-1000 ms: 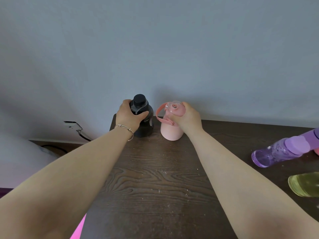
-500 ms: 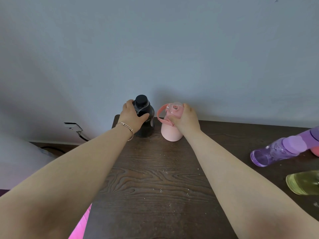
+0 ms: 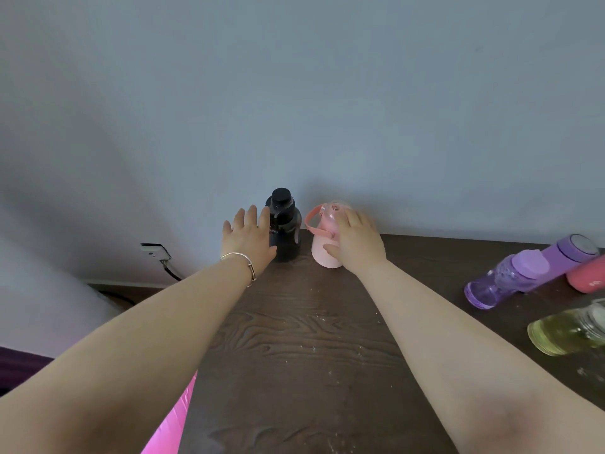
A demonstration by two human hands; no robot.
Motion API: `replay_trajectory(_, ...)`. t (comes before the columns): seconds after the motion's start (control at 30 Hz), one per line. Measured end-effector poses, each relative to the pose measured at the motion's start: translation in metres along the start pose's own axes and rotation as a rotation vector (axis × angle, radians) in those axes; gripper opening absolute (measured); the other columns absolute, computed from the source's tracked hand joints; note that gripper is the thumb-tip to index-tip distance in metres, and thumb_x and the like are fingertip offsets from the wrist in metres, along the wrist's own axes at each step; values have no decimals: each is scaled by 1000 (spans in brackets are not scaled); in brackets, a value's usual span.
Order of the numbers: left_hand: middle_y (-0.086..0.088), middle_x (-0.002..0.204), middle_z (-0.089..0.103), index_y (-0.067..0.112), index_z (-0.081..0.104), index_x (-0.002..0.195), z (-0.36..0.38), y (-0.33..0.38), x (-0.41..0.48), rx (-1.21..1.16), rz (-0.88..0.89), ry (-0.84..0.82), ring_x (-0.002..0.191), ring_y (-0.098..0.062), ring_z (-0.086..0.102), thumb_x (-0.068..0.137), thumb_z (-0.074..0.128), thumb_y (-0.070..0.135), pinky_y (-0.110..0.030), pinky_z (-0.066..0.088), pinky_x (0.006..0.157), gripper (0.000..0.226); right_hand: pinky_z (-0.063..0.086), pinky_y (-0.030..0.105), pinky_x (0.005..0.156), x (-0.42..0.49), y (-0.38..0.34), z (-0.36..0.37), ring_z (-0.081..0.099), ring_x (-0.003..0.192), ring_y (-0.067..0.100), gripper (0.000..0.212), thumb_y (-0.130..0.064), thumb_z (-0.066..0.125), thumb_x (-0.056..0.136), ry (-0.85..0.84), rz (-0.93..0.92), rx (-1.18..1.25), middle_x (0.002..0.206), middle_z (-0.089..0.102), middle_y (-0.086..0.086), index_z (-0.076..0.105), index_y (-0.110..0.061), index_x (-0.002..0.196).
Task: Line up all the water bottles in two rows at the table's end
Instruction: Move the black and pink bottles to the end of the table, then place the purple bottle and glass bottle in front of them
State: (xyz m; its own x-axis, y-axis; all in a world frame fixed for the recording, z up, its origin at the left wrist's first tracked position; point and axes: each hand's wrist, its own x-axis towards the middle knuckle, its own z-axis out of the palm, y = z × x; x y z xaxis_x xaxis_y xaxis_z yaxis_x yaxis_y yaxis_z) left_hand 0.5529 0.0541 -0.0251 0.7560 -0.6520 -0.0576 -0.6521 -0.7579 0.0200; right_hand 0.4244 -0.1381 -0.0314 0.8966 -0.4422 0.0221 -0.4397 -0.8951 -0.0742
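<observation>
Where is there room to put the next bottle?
The table is bare between the arms, in front of the black bottle and pink bottle. Also bare: along the wall, right of the pink one. The right edge is crowded with lying purple bottles, a red one and a yellow one.

Black bottle (image 3: 284,224), pale pink bottle (image 3: 324,249), two purple bottles (image 3: 505,278), a yellow-green one (image 3: 564,332); dark brown wood-grain table (image 3: 304,355); grey-blue wall (image 3: 294,93).
</observation>
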Motion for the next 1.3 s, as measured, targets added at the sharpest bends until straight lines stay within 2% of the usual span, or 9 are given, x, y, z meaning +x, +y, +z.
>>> replay_trajectory(0.17,-10,154,22,15,9,153,-3,10,-39,45,13,13,145,-35,15,89,52,53,-50,22,112,86,19,46,117,-41,-2,-8,26,143,31,65,-51,61,89,-9,-24,-104,151,39,9,44,-16,141)
replay_trajectory(0.33,-10,157,20,16,11,153,2,30,-70,31,80,12,145,-34,16,89,53,53,-54,22,114,85,14,46,121,-94,4,-15,23,147,30,72,-48,59,92,-8,16,-106,153,38,7,35,-13,150)
replay_trajectory(0.47,-10,160,16,17,9,154,10,58,-93,39,133,-12,147,-34,12,90,51,54,-55,19,116,85,11,46,122,-138,25,-15,17,150,29,71,-48,56,95,-48,83,-125,159,30,8,32,-15,152)
replay_trajectory(0.7,-10,158,19,17,9,153,4,114,-123,75,198,12,146,-34,14,89,50,55,-53,21,115,85,13,46,122,-195,74,-27,17,151,28,73,-48,54,96,-17,203,-39,161,27,9,25,-17,155)
replay_trajectory(1.0,-9,150,28,16,17,149,-2,221,-143,114,181,11,137,-33,26,88,51,55,-50,29,109,80,19,46,120,-258,187,-40,24,148,30,73,-47,59,94,21,241,4,157,34,9,29,-16,153)
replay_trajectory(1.2,-10,159,17,16,10,153,1,322,-155,125,210,-10,146,-32,16,91,47,58,-49,23,114,84,29,44,113,-296,280,-51,37,137,30,73,-52,60,91,68,256,-9,148,44,9,36,-16,149)
replay_trajectory(1.3,-9,160,16,16,8,154,3,362,-158,121,209,-18,146,-32,14,91,45,59,-48,21,115,84,31,44,112,-308,317,-53,37,136,32,73,-50,61,91,72,273,16,148,43,10,35,-16,150)
